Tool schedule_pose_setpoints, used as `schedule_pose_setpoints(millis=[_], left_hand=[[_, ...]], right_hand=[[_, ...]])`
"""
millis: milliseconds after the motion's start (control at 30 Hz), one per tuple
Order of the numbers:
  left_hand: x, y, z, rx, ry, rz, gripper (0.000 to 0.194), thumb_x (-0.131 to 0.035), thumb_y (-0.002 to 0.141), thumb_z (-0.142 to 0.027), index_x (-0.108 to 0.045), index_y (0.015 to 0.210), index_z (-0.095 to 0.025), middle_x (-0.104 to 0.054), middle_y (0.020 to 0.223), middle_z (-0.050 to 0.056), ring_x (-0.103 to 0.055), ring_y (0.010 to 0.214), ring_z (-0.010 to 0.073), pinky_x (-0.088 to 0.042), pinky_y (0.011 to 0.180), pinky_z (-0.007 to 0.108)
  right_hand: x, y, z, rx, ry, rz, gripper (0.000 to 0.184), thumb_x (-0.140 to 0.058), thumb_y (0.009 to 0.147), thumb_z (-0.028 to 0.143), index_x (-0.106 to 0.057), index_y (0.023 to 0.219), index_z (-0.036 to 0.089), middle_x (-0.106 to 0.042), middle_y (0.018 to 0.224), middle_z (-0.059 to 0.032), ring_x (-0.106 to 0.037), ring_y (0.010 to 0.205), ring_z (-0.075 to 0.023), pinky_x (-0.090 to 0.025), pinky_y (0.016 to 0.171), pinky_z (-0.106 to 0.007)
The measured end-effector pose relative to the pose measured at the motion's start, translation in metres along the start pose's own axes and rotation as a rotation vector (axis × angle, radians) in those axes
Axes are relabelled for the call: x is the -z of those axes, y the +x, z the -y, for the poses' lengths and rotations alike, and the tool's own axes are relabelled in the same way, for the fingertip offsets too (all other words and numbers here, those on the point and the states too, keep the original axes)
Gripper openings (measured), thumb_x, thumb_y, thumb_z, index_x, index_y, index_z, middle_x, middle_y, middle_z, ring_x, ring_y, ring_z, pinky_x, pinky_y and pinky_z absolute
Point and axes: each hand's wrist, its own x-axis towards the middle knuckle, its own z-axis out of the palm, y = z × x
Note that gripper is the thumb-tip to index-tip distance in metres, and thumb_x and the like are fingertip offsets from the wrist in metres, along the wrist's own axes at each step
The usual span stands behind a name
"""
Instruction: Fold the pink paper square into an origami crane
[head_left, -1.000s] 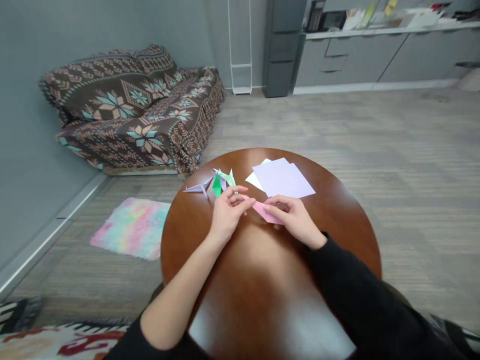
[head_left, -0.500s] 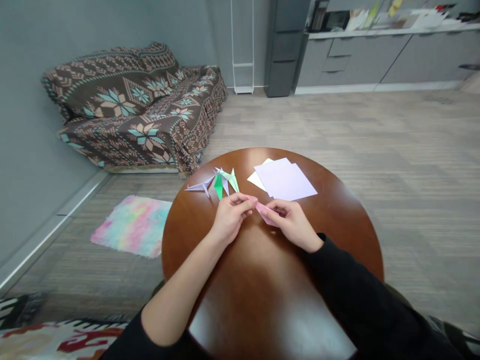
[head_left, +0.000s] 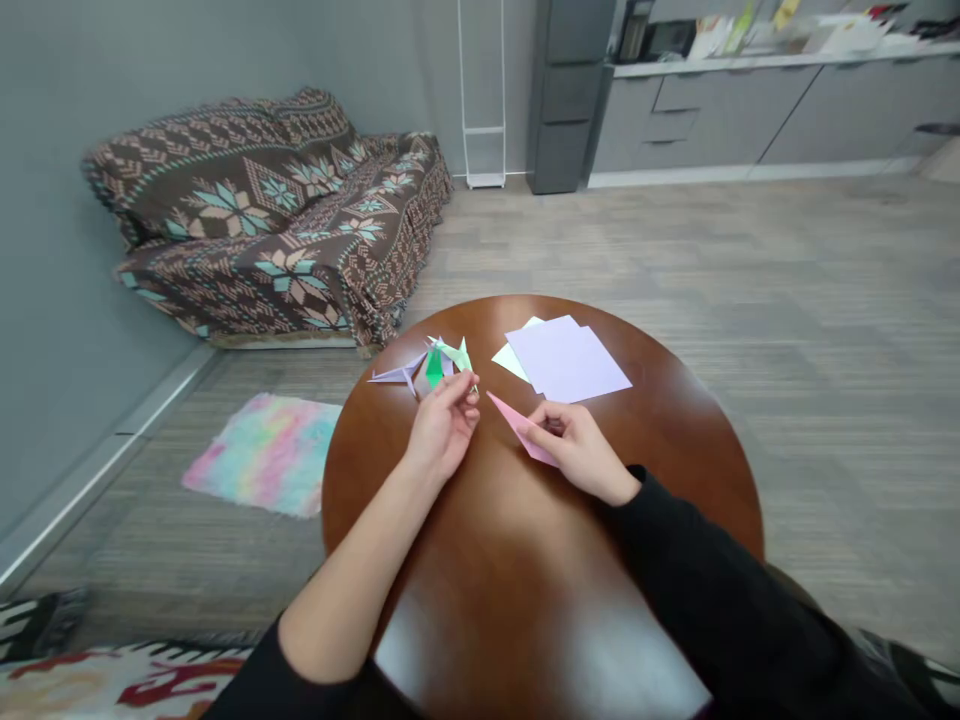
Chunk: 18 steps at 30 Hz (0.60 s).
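Note:
A folded pink origami paper (head_left: 523, 430), long and narrow with a pointed tip, is pinched in my right hand (head_left: 574, 445) above the table. Its tip points up and to the left. My left hand (head_left: 448, 420) is apart from the paper, its fingers curled together, and I see nothing in them. Just beyond it lies a cluster of folded paper pieces: a purple one (head_left: 397, 374), a green one (head_left: 434, 368) and a pale green one (head_left: 459, 352). My left hand partly hides this cluster.
Flat lilac sheets (head_left: 574, 362) lie at the far side of the round brown table (head_left: 675, 450), over a pale green sheet (head_left: 510, 362). A fluffy pastel rug (head_left: 262, 452) is on the floor at the left. A covered sofa (head_left: 285, 220) stands behind it.
My left hand has let go of the pink paper's tip and moved left. The pink paper stays in my right hand, its tip now bare.

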Motion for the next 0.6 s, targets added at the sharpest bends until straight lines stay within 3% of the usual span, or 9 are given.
schedule_pose_setpoints(millis=[100, 267, 433, 600], left_hand=[[-0.003, -0.004, 0.004, -0.023, 0.113, 0.059, 0.029, -0.082, 0.079, -0.044, -0.073, 0.09, -0.018, -0.071, 0.096, 0.001, -0.06, 0.07, 0.005, -0.047, 0.056, 0.013], [-0.014, -0.014, 0.016, 0.059, 0.349, 0.303, 0.031, -0.094, 0.065, -0.03, -0.072, 0.078, -0.012, -0.071, 0.073, 0.005, -0.066, 0.067, 0.0147, -0.054, 0.062, 0.024], [-0.013, -0.012, 0.014, -0.012, 0.372, 0.259, 0.028, -0.08, 0.082, -0.039, -0.062, 0.079, -0.017, -0.074, 0.085, 0.004, -0.072, 0.081, 0.0155, -0.058, 0.076, 0.027], [-0.013, -0.013, 0.015, -0.031, 0.419, 0.31, 0.028, -0.082, 0.079, -0.04, -0.067, 0.083, -0.016, -0.073, 0.081, 0.005, -0.07, 0.074, 0.0165, -0.058, 0.073, 0.029]], right_hand=[[0.0, 0.003, -0.002, 0.009, 0.06, -0.095, 0.025, -0.077, 0.084, 0.039, -0.071, 0.072, 0.018, -0.067, 0.068, -0.0003, -0.056, 0.064, -0.0154, -0.042, 0.065, -0.03], [0.003, 0.007, -0.005, 0.004, 0.151, -0.214, 0.024, -0.076, 0.084, 0.044, -0.077, 0.08, 0.02, -0.075, 0.078, -0.002, -0.063, 0.072, -0.0188, -0.048, 0.075, -0.033], [0.004, 0.006, -0.003, -0.007, 0.178, -0.218, 0.025, -0.081, 0.08, 0.044, -0.079, 0.078, 0.019, -0.076, 0.078, -0.0035, -0.063, 0.074, -0.0193, -0.049, 0.077, -0.034], [0.002, 0.005, -0.003, -0.049, 0.256, -0.254, 0.031, -0.083, 0.078, 0.048, -0.069, 0.083, 0.022, -0.067, 0.069, 0.002, -0.054, 0.056, -0.0139, -0.043, 0.057, -0.029]])
